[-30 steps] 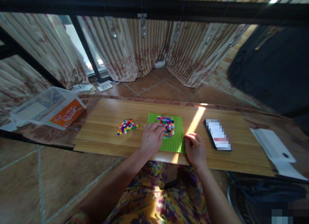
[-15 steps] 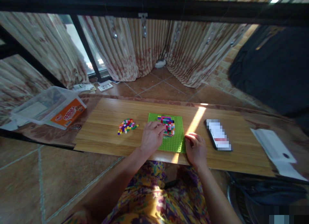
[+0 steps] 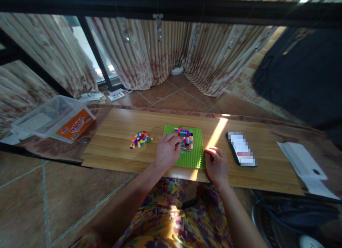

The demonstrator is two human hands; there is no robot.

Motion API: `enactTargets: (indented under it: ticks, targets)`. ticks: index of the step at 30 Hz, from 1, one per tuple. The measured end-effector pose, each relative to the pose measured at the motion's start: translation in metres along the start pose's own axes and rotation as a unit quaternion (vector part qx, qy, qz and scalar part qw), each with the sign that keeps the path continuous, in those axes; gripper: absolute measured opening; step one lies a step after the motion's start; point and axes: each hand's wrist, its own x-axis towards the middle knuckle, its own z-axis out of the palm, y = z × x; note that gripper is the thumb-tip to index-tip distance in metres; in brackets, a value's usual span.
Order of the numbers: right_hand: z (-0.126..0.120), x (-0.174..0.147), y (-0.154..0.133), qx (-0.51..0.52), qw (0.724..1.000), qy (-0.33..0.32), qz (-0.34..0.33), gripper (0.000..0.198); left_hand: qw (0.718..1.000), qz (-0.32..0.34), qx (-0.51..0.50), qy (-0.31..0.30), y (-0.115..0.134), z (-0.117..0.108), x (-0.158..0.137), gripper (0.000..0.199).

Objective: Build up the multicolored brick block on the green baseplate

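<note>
A green studded baseplate point(image 3: 197, 156) lies on the wooden board, bearing a block of many-coloured toy bricks point(image 3: 187, 138). My left hand point(image 3: 167, 149) reaches over the baseplate's left part, thumb and fingers pinched together at the left side of the bricks. Whatever is between those fingertips is too small to make out. Along the baseplate's right edge rests my right hand point(image 3: 217, 165), its fingers curled and gripping that edge. To the left of my left hand is a loose pile of small coloured bricks point(image 3: 141, 139).
A phone point(image 3: 242, 149) with a blurred screen lies right of the baseplate. Farther right is a white flat object point(image 3: 304, 161). A clear plastic box point(image 3: 53, 116) with an orange label stands at the left. The wooden board point(image 3: 107, 148) has a near edge above my lap.
My left hand's fingers have shifted slightly and curl a little more at the bricks. The right hand and the baseplate have stayed in place.
</note>
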Motion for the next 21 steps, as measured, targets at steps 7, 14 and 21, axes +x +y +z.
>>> enactTargets:
  ticks: [7,14,21]
  targets:
    - [0.0025,-0.0007,0.0033,-0.001,1.0,-0.001,0.001,0.02,1.0,0.009,-0.004,0.007,-0.0005,-0.0017,-0.0027,0.01]
    - [0.0019,-0.0003,0.003,0.004,1.0,0.0,0.001,0.02,0.998,-0.023,-0.052,0.018,0.0,0.0008,0.0,0.012]
    - [0.0007,-0.0002,0.0018,0.007,1.0,-0.004,0.002,0.02,0.991,-0.072,-0.107,0.034,-0.0009,0.0046,0.003,0.009]
